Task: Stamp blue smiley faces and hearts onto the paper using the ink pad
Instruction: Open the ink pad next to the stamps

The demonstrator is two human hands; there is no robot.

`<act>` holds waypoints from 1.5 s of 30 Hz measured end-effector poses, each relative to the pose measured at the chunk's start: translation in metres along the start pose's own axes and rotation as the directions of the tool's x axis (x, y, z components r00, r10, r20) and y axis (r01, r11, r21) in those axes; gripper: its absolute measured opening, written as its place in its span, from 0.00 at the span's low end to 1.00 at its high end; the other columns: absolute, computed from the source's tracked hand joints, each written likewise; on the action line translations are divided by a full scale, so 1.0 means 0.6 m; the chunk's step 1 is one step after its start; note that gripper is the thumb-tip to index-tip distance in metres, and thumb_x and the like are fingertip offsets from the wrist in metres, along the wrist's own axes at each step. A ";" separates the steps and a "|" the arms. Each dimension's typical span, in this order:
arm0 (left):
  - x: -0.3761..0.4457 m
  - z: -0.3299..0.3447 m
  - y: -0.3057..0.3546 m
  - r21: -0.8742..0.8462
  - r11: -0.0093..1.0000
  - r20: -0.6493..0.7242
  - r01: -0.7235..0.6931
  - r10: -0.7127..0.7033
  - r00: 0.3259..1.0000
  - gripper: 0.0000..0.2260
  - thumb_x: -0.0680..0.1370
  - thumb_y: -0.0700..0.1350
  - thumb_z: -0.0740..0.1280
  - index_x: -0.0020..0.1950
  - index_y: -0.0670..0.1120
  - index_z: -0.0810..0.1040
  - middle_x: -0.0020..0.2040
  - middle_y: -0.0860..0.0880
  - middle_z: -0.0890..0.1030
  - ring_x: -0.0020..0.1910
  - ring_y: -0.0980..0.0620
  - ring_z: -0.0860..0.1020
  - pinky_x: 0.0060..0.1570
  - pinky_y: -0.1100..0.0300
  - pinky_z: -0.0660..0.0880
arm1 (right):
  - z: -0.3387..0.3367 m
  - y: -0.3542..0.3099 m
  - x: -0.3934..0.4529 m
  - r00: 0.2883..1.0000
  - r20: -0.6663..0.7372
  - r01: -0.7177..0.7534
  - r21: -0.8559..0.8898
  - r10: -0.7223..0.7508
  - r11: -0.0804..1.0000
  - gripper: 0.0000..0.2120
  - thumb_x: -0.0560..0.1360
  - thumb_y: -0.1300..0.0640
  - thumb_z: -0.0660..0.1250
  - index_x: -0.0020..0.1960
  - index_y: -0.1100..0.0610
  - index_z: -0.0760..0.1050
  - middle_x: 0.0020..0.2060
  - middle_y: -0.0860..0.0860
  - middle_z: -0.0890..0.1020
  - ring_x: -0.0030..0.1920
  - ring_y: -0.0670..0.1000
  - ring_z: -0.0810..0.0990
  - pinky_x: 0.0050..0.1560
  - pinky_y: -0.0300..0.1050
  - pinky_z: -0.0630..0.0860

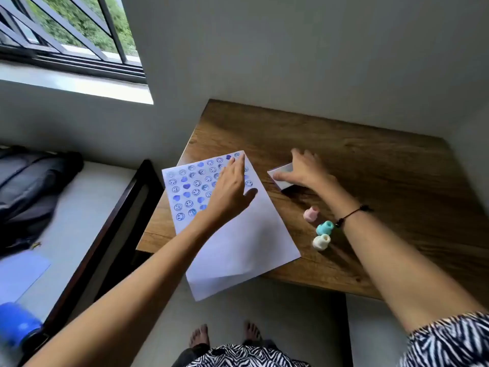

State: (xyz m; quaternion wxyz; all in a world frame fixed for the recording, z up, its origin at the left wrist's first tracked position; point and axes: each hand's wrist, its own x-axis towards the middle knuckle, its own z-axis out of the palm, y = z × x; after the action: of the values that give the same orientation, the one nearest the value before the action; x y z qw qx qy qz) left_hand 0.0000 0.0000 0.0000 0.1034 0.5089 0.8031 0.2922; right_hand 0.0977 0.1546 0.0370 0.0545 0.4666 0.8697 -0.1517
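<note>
Blue prints look fresh under my flat, spread left hand; it may smear them. Right hand grips the pad; the paper overhangs the table edge.

You have one head-worn wide-angle view, looking steeply down and forward from close above the table, past both forearms to bare feet; its edges seem bowed.

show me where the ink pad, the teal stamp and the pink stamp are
ink pad (282,172): head view, on its pale lid, left of the fingers
teal stamp (325,228): head view, on the middle of its body
pink stamp (311,214): head view, on the middle of its body
</note>
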 end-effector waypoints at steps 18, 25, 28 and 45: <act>0.046 0.110 0.051 -0.172 0.983 -0.013 0.071 -0.074 0.997 0.39 0.71 0.43 0.69 0.73 0.38 0.47 0.67 0.37 0.69 0.66 0.40 0.67 0.62 0.58 0.60 | 0.012 0.020 0.017 0.996 -0.004 0.088 -0.038 -0.088 0.995 0.35 0.66 0.39 0.68 0.63 0.61 0.66 0.62 0.63 0.74 0.61 0.63 0.72 0.55 0.52 0.71; 0.045 0.115 0.049 -0.115 0.992 -0.052 0.054 -0.060 0.997 0.39 0.71 0.43 0.69 0.73 0.38 0.48 0.67 0.37 0.69 0.65 0.40 0.68 0.61 0.56 0.62 | -0.055 0.106 0.034 0.955 0.298 -0.215 0.717 -0.013 0.663 0.08 0.72 0.47 0.66 0.48 0.50 0.75 0.49 0.52 0.79 0.52 0.53 0.77 0.56 0.53 0.76; 0.043 0.114 0.051 -0.099 0.994 -0.063 0.045 -0.052 0.997 0.38 0.71 0.43 0.68 0.73 0.38 0.49 0.67 0.37 0.69 0.65 0.40 0.67 0.62 0.57 0.61 | -0.064 0.155 0.046 0.926 0.366 -0.370 0.839 0.090 0.399 0.11 0.76 0.51 0.63 0.55 0.55 0.72 0.45 0.53 0.77 0.48 0.53 0.77 0.53 0.52 0.77; 0.034 0.086 0.076 -0.220 0.970 -0.193 -0.100 0.058 0.980 0.19 0.73 0.35 0.63 0.64 0.38 0.69 0.63 0.37 0.73 0.61 0.40 0.72 0.59 0.53 0.69 | -0.016 0.097 -0.122 0.991 0.062 0.116 0.055 -0.119 0.992 0.21 0.69 0.53 0.72 0.60 0.54 0.74 0.56 0.54 0.79 0.52 0.50 0.76 0.44 0.43 0.72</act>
State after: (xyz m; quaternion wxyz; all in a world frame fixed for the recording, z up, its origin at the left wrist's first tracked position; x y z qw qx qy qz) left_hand 0.0491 0.0508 -0.0127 0.0744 0.4960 0.7493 0.4324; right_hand 0.1872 0.1299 0.0507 0.0619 0.4106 0.8893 -0.1919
